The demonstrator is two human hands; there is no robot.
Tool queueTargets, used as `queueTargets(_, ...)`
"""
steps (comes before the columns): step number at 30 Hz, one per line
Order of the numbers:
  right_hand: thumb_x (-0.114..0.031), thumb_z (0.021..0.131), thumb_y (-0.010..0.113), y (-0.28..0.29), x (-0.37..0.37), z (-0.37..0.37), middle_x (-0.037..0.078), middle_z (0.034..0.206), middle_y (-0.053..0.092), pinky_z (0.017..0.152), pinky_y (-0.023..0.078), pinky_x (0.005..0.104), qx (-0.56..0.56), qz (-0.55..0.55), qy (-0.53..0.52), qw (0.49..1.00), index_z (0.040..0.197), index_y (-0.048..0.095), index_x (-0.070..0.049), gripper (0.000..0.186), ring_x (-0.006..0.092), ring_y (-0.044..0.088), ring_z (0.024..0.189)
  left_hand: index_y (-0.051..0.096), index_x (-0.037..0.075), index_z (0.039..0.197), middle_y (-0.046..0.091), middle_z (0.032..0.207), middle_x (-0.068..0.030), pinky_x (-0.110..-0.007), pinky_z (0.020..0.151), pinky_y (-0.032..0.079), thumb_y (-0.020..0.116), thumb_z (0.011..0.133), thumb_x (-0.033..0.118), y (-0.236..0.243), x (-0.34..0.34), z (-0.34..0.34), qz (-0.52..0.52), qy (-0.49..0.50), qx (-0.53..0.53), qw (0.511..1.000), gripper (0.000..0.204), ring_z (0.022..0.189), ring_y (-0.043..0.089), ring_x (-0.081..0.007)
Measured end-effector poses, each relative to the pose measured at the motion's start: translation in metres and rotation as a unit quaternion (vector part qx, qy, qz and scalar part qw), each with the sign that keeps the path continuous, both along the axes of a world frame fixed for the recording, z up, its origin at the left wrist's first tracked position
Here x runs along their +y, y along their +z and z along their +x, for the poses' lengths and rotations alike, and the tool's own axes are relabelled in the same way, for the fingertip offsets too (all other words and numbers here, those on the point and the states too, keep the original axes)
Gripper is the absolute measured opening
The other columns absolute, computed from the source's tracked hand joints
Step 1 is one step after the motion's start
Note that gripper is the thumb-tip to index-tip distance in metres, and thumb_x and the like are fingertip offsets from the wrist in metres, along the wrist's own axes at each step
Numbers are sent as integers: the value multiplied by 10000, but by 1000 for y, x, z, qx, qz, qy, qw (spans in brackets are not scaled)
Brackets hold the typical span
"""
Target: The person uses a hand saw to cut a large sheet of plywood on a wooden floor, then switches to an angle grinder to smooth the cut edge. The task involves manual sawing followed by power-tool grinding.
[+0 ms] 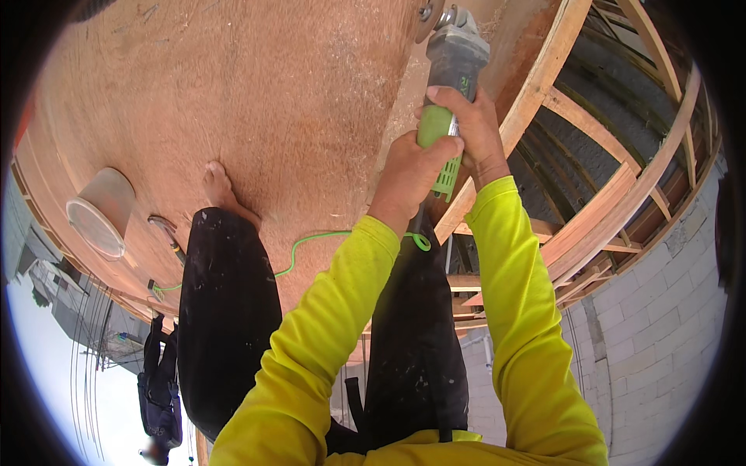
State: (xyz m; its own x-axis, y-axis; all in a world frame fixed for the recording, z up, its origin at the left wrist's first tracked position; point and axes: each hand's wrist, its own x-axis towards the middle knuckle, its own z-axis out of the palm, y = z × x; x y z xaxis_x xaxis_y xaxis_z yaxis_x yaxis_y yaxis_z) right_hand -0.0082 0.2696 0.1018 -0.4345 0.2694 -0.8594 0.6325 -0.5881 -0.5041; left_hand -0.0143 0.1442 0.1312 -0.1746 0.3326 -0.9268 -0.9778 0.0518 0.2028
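Note:
Both my hands are wrapped round a green and black angle grinder [458,66] at the upper middle. My left hand [410,169] grips the rear of its green body. Further forward, my right hand [475,128] closes round the black and green part of the body. The grinder's disc [427,19] is at the top, over the edge of the plywood sheet [311,109]; whether it touches the wood I cannot tell. A green cord [311,239] trails from near the grinder's rear across the plywood to the left.
An open timber frame [536,89] with gaps lies to the right, beside a grey block wall [653,334]. On the left are a bucket [105,206] lying on its side and a hammer [165,230]. Another person [162,380] stands at the lower left. My bare foot [221,186] rests on the plywood.

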Motion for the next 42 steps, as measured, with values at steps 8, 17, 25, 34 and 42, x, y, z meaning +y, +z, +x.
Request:
queueTargets(8, -139, 784, 832, -2, -10, 13, 137, 959, 657, 655, 590, 371, -8, -4, -6, 1000, 1160, 531, 21, 507, 233, 701, 781, 652, -32, 1122, 680, 928, -103, -334, 653, 545, 710, 870, 257, -7, -12, 20, 0, -3, 24, 1000, 388, 760, 685, -190)
queueTargets(17, -145, 775, 834, -8, -16, 25, 131, 970, 658, 656, 577, 354, -19, 18, 7, 1000, 1177, 532, 30, 533, 215, 690, 771, 638, -37, 1126, 676, 927, -111, -328, 648, 552, 716, 857, 278, -5, -20, 26, 7, -10, 31, 999, 421, 755, 688, -196)
queueTargets(25, -137, 776, 826, -3, -28, 34, 129, 960, 659, 650, 576, 351, -11, 17, 3, 1000, 1193, 526, 39, 542, 219, 692, 764, 640, -36, 1122, 677, 906, -100, -323, 639, 543, 692, 877, 241, -8, -31, 41, 1, -19, 40, 999, 374, 736, 681, -189)
queueTargets(34, -151, 773, 826, -6, -38, 46, 136, 983, 658, 653, 575, 356, -30, -1, -7, 1000, 1229, 517, 18, 575, 224, 692, 766, 636, -27, 1094, 674, 877, -89, -304, 628, 540, 681, 889, 217, -5, -40, 48, 11, -10, 26, 1000, 322, 714, 671, -169)
queueTargets(42, -139, 775, 823, -8, -46, 60, 130, 1001, 647, 682, 564, 348, -30, 5, 3, 1000, 1239, 513, 20, 580, 212, 672, 787, 624, -24, 1112, 675, 902, -95, -304, 626, 547, 683, 886, 213, -2, -49, 57, 8, -13, 16, 1000, 333, 717, 672, -171)
